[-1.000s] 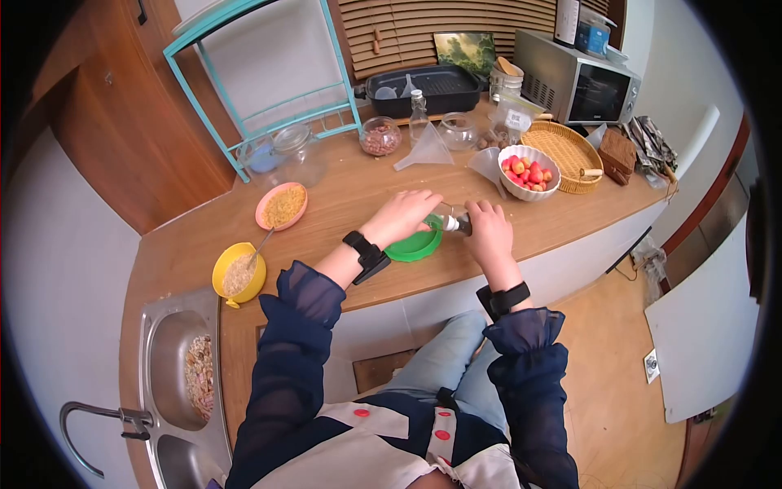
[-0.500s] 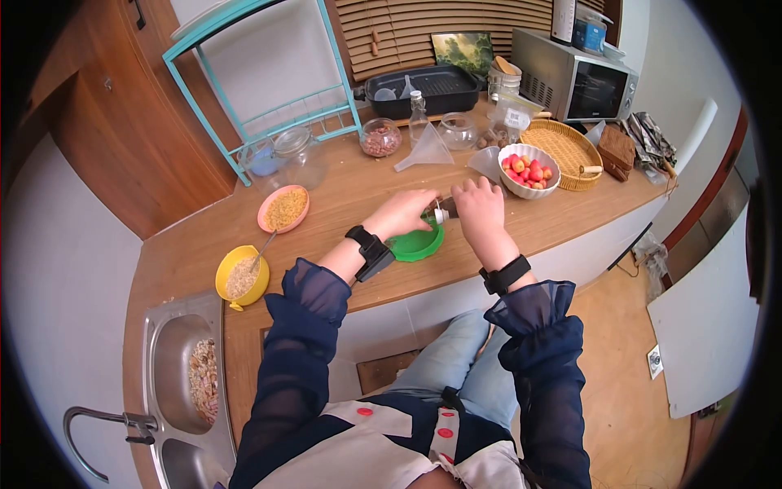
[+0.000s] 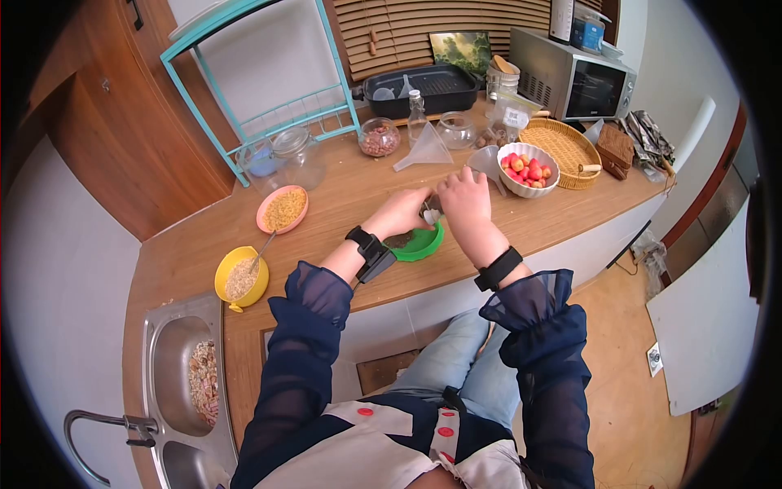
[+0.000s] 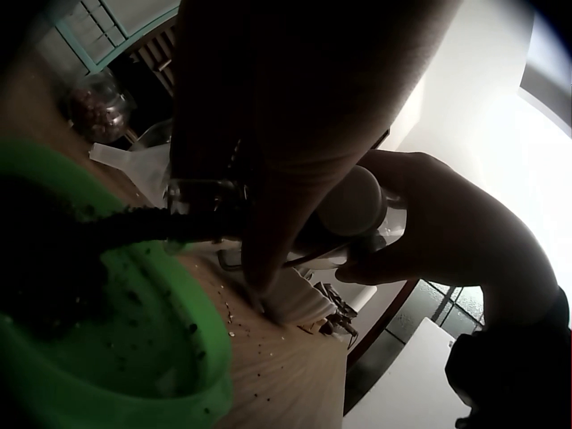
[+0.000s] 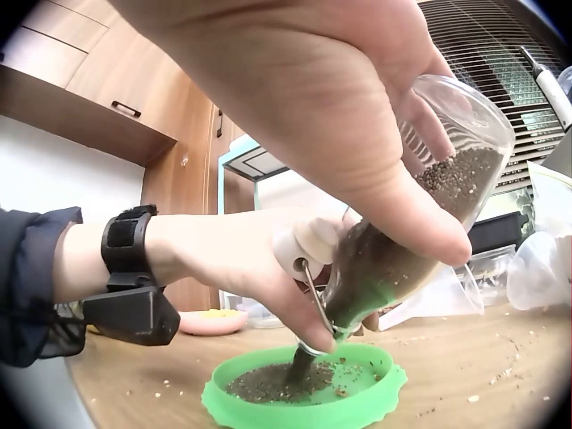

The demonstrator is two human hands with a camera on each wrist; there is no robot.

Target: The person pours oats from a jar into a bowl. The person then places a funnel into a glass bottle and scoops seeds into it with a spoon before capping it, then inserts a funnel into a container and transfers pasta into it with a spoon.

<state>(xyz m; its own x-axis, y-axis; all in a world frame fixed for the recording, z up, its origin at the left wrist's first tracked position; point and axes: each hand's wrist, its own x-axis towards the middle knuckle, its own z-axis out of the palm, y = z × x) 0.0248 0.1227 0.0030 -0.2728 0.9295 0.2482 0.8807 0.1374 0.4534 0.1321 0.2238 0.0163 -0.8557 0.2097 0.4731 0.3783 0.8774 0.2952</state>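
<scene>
Right hand [image 5: 304,116] curled round the body and left hand [image 5: 232,259] gripping the neck, the tilted clear glass bottle [image 5: 469,107] of dark grains [image 5: 460,183] has its mouth just above the green plastic bowl [image 5: 357,409] on the wooden table [image 5: 487,357], where a low, gradual pour should best hold the stream inside the rim.

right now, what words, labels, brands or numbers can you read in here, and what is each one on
No text can be read with certainty.
White label on the clear bag: dark marks, too small and blurred to read.
Microwave: a tiny mark low on its front, too small to read.
Blue container on top of the microwave: pale marking, too blurred to read.
</scene>
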